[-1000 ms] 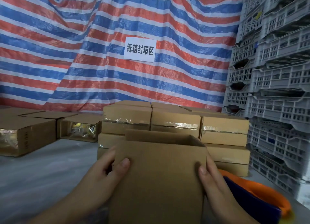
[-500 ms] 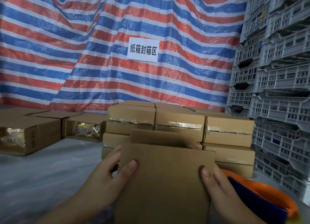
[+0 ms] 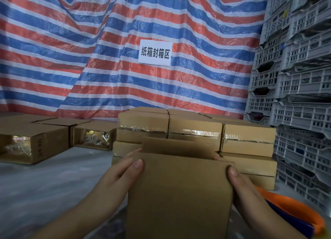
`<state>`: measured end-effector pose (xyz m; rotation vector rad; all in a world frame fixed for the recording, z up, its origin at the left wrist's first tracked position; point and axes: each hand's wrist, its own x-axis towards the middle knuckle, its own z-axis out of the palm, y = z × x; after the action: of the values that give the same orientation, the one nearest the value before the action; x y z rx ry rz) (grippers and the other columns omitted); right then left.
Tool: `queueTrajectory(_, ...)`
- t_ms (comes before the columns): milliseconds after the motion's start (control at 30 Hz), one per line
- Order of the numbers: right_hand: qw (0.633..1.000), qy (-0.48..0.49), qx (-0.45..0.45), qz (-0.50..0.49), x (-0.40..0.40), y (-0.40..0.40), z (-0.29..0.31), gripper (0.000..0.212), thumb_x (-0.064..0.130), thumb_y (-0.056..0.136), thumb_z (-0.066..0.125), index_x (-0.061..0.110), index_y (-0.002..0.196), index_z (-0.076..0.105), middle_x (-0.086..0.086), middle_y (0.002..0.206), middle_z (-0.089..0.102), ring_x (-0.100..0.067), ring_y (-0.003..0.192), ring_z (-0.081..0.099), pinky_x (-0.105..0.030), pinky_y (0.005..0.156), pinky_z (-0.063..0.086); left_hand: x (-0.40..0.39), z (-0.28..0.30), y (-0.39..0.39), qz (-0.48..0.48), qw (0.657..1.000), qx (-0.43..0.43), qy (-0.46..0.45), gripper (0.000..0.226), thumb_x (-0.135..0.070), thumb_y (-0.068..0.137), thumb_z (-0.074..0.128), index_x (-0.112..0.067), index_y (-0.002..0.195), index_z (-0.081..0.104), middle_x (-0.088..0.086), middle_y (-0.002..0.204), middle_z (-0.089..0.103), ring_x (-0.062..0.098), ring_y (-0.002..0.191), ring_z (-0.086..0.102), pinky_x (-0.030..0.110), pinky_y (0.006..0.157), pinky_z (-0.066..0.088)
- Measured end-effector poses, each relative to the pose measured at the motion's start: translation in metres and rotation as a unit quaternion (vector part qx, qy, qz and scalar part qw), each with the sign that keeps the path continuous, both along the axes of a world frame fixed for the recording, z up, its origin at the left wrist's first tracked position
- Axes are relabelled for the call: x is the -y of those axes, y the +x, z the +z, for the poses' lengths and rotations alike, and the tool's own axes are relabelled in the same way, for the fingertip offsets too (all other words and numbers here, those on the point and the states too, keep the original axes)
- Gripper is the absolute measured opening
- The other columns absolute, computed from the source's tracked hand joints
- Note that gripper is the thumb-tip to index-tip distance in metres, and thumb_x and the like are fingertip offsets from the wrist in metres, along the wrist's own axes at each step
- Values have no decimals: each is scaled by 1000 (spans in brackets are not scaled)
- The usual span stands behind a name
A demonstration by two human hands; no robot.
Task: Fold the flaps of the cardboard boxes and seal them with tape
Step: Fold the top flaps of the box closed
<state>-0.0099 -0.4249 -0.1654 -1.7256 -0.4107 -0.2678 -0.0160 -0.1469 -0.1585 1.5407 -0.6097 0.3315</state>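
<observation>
Both hands, left hand (image 3: pixel 116 174) and right hand (image 3: pixel 245 186), are pinching the box (image 3: pixel 179 194) edges, thumbs in front; light, stiffish cardboard, looking best gripped by its sides

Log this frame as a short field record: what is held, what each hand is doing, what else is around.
held item: cardboard box, unsealed, flaps standing up
left hand: grips the box's left side, thumb on the near face
right hand: grips the right side, thumb on the near face
behind: stack of taped boxes
left: open boxes lying on their sides
right: grey plastic crates; orange and blue object
backdrop: striped tarp with white sign
tape on held box: none visible
</observation>
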Motion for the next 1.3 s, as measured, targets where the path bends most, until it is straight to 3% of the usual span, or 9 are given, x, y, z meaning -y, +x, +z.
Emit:
queueTrajectory(100, 1000, 2, 4, -24, -5, 1, 7, 53, 93, 50, 58, 65, 94, 69, 20, 127, 64, -8, 121, 58, -45, 112, 38, 0, 5, 1, 29, 999, -7, 17, 29, -51, 76, 48, -56, 89, 73, -23, 111, 69, -10, 104, 60, -1, 77, 40)
queueTrajectory(233, 998, 48, -17, -35, -10, 4, 9, 21, 50, 73, 75, 50, 94, 76, 8, 129, 64, -16, 119, 60, -42, 109, 42, -2, 5, 7, 59, 997, -44, 24, 25, -45, 82, 52, -46, 87, 76, -43, 110, 59, -22, 107, 49, 5, 80, 36)
queueTrajectory(367, 998, 50, -10, -29, -7, 6, 8, 32, 39, 72, 63, 29, 96, 81, 8, 133, 59, -11, 128, 49, -36, 106, 37, -1, 5, 10, 60, 994, -91, 12, 27, -18, 94, 56, -32, 91, 79, -31, 112, 63, -9, 106, 57, 16, 86, 42)
queueTrajectory(533, 995, 99, -32, -13, -1, 9, 1, 32, 28, 57, 80, 34, 87, 72, -2, 100, 68, -17, 84, 64, -25, 61, 47, -1, 5, 11, 57, 990, -127, -33, 32, -6, 91, 60, -27, 115, 60, -9, 121, 63, 12, 107, 62, 29, 91, 46)
queueTrajectory(633, 988, 150, -36, -11, 2, 16, -1, 52, 12, 53, 83, 34, 98, 69, 2, 109, 72, -17, 86, 71, -22, 58, 52, -3, 10, 14, 45, 993, -107, -21, 55, -1, 89, 62, -38, 127, 48, -20, 136, 49, 2, 123, 48, 23, 96, 40)
queueTrajectory(833, 989, 132, -23, 57, 6, 27, 7, 105, -6, 55, 78, 34, 145, 42, 12, 132, 65, -1, 118, 61, -26, 89, 45, -10, 18, 21, -17, 995, -94, 13, 80, 8, 87, 59, -57, 128, 38, -30, 140, 43, -10, 129, 39, 18, 95, 40)
queueTrajectory(1000, 989, 118, 9, 88, 9, 26, 8, 86, 2, 70, 74, 33, 145, 45, 3, 131, 67, -8, 118, 63, -21, 84, 55, -12, 17, 21, 33, 998, -44, 43, 80, 8, 86, 62, -53, 133, 39, -22, 118, 60, -19, 101, 56, 6, 71, 48)
queueTrajectory(1133, 994, 85, 61, 45, 7, 23, 4, 62, 10, 74, 68, 37, 129, 62, -5, 118, 71, -14, 112, 66, -20, 84, 55, -10, 14, 15, 110, 988, 30, 106, 64, -1, 88, 64, -49, 127, 47, -22, 105, 65, -17, 100, 54, 6, 76, 46)
queueTrajectory(1300, 994, 58, 90, 3, 3, 16, 2, 33, 18, 76, 66, 33, 104, 75, -6, 104, 76, -16, 104, 70, -17, 77, 54, -8, 14, 10, 153, 973, 83, 149, 30, -4, 89, 63, -30, 91, 77, -14, 94, 69, -8, 95, 58, 2, 76, 39)
